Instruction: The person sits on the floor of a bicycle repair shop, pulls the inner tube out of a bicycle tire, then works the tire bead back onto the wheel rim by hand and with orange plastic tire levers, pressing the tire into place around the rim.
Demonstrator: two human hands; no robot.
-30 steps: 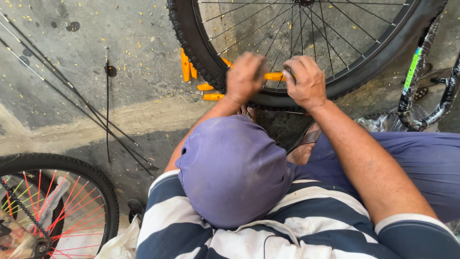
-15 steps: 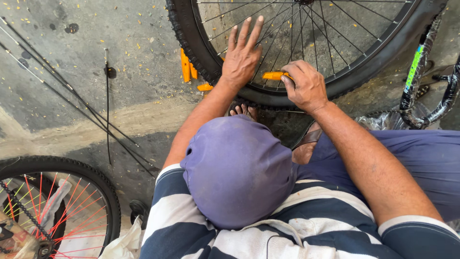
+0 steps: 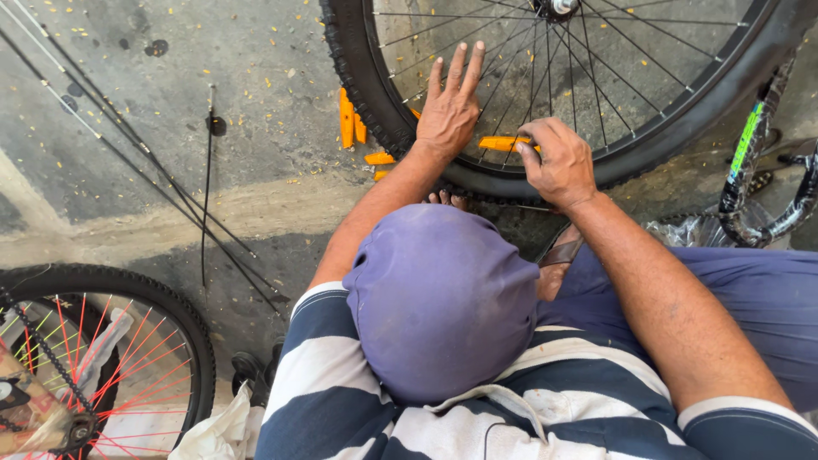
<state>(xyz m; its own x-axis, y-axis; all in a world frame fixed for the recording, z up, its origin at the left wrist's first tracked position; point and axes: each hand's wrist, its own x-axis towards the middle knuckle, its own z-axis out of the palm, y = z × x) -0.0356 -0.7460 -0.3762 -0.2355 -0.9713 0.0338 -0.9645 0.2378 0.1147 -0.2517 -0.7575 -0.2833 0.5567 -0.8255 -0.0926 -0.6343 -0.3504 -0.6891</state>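
Big bike wheel (image 3: 596, 128): black knobby tire, thin silver spokes, hub at the top edge. It lies nearly flat over the grey concrete, w/ the near rim by the person's feet.

Orange tire lever (image 3: 503, 143): flat plastic stick, lying sideways at the near rim of the wheel. One end is hidden in the fist.

Right hand (image 3: 558, 162) is curled tight around the lever's end, knuckles up.

Left hand (image 3: 449, 111) is flat, fingers spread & straight, pressing on the spokes just beside the lever, near the tire's inner edge.
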